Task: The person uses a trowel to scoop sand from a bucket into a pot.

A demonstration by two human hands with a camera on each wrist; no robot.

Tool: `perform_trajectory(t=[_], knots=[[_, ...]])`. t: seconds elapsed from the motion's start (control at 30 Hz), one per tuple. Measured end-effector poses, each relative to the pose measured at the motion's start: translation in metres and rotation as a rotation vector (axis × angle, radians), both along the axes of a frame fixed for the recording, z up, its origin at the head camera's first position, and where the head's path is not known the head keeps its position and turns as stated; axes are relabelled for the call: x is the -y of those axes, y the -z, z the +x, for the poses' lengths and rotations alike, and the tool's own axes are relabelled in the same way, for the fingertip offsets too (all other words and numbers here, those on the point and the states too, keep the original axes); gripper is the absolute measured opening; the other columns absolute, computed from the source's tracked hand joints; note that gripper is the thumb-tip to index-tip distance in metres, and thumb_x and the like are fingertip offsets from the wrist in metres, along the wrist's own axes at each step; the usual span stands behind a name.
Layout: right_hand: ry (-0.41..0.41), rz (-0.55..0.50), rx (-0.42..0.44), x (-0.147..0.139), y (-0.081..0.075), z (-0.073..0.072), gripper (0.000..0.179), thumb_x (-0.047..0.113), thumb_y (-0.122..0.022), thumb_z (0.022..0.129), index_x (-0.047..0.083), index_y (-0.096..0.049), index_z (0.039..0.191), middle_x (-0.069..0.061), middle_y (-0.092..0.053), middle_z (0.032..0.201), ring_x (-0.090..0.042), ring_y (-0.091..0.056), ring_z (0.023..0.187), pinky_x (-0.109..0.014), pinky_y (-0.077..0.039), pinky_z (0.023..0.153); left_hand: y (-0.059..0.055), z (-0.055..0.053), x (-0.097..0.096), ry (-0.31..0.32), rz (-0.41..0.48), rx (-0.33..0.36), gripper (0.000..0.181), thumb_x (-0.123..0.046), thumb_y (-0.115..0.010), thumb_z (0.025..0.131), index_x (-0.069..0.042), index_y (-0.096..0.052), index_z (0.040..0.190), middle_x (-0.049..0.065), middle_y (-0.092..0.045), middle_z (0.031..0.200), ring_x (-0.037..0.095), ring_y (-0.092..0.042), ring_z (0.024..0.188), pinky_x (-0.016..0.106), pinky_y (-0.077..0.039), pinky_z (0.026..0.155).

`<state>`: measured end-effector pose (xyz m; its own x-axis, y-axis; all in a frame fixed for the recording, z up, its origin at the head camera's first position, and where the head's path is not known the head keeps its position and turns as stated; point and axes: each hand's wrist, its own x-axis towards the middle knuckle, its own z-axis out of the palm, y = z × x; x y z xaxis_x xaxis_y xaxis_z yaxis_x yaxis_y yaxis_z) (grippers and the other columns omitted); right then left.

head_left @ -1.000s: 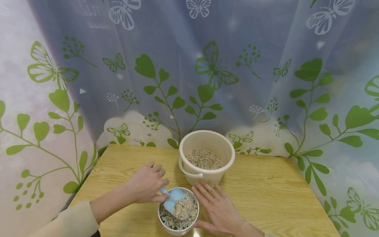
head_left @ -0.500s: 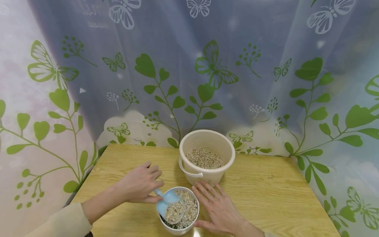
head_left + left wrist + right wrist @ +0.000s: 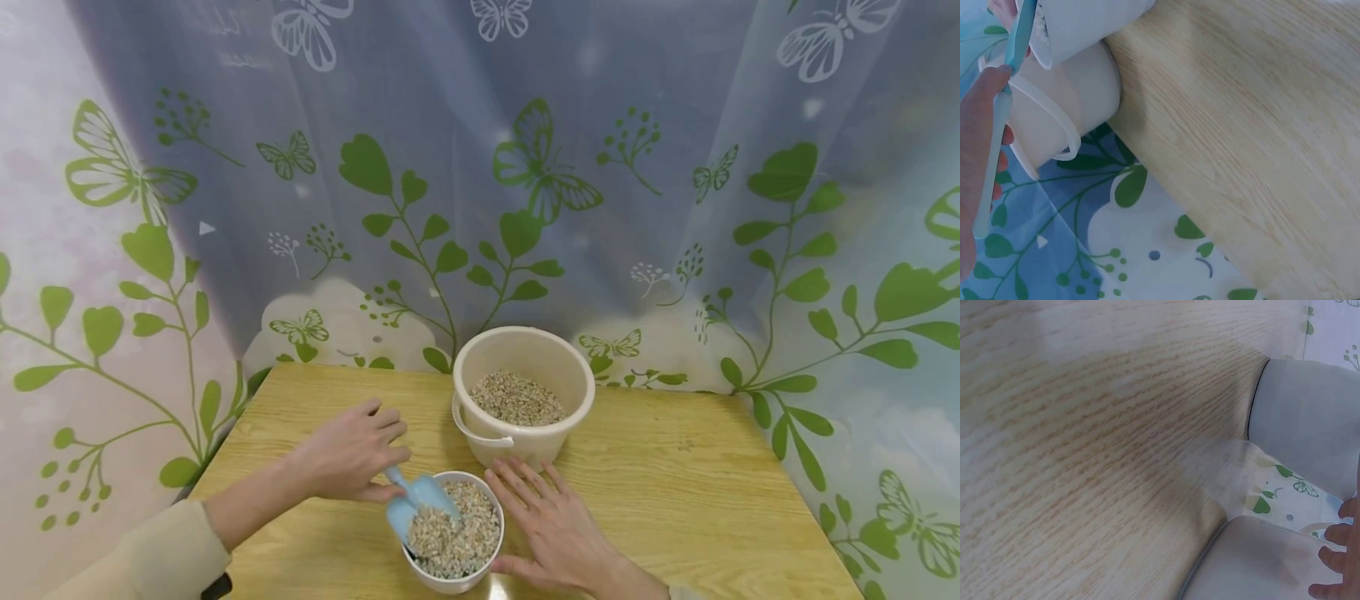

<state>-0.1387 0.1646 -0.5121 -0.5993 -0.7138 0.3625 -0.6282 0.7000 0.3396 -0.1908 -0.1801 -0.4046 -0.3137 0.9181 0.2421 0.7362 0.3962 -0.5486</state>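
My left hand [image 3: 348, 454] grips the handle of a light blue scoop [image 3: 395, 523]. The scoop's blade lies over the left rim of a round white pot [image 3: 450, 587], tilted into it, with pale gravel-like granules [image 3: 468, 525] filling the pot and heaped at the blade's mouth. In the left wrist view the scoop handle [image 3: 999, 144] runs along my palm. My right hand [image 3: 558, 533] has its fingers spread, close by the pot's right side, fingertips near the base of a cream bucket [image 3: 555, 433]. Whether it touches either is unclear.
The bucket stands behind the pot, holding similar granules [image 3: 517, 400], with its white handle [image 3: 480, 437] hanging at the front left. Both vessels stand on a wood-grain table [image 3: 675, 483]. A curtain [image 3: 420, 233] printed with leaves and butterflies hangs along the table's back and sides.
My left hand and the scoop have shifted slightly left. The granules have slid off the blade into the pot, where the level looks fuller. My right hand has stayed in place.
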Motion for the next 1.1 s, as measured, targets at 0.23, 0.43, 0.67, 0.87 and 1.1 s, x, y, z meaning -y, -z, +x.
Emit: perform_trajectory(t=[0.23,0.43,0.67,0.87,1.1], knots=[[0.003,-0.001,0.012,0.000,0.000,0.000,0.104,0.092,-0.027,0.092,0.018,-0.036,0.165,-0.003,-0.045,0.168,-0.025,-0.049,0.152,-0.054,-0.049,0.114,-0.002,-0.006,0.006,0.006,-0.034,-0.049,0.047,-0.074,-0.063,0.091,-0.027,-0.070,0.088,-0.006,-0.064,0.087,0.015,-0.053,0.083,0.033,-0.041,0.076],[0.001,-0.003,0.009,0.000,0.000,0.000,0.104,0.092,-0.027,0.091,0.018,-0.036,0.165,-0.003,-0.046,0.167,-0.025,-0.049,0.152,-0.054,-0.050,0.114,-0.005,-0.010,0.008,0.006,-0.048,-0.073,0.048,-0.074,-0.063,0.090,-0.027,-0.068,0.087,-0.006,-0.063,0.087,0.015,-0.051,0.083,0.033,-0.042,0.077],[0.005,0.003,0.007,0.000,0.000,-0.001,0.104,0.092,-0.027,0.092,0.018,-0.037,0.165,-0.003,-0.046,0.167,-0.024,-0.049,0.152,-0.053,-0.049,0.114,-0.010,-0.014,0.009,-0.008,-0.061,-0.085,0.048,-0.074,-0.065,0.088,-0.026,-0.066,0.086,-0.006,-0.060,0.085,0.016,-0.048,0.082,0.033,-0.042,0.077],[0.005,0.005,0.009,0.000,0.000,0.000,0.104,0.092,-0.027,0.092,0.018,-0.037,0.165,-0.003,-0.046,0.167,-0.025,-0.049,0.152,-0.053,-0.049,0.114,-0.013,-0.018,0.009,-0.021,-0.073,-0.104,0.050,-0.076,-0.065,0.087,-0.026,-0.066,0.086,-0.006,-0.061,0.085,0.016,-0.049,0.082,0.032,-0.042,0.077],[0.007,-0.003,0.032,0.000,-0.001,-0.001,0.104,0.092,-0.030,0.091,0.019,-0.036,0.165,-0.003,-0.045,0.168,-0.025,-0.049,0.153,-0.054,-0.049,0.114,-0.019,-0.020,0.012,-0.017,-0.060,-0.122,0.051,-0.077,-0.067,0.085,-0.026,-0.067,0.086,-0.005,-0.063,0.086,0.017,-0.052,0.083,0.033,-0.043,0.078]])
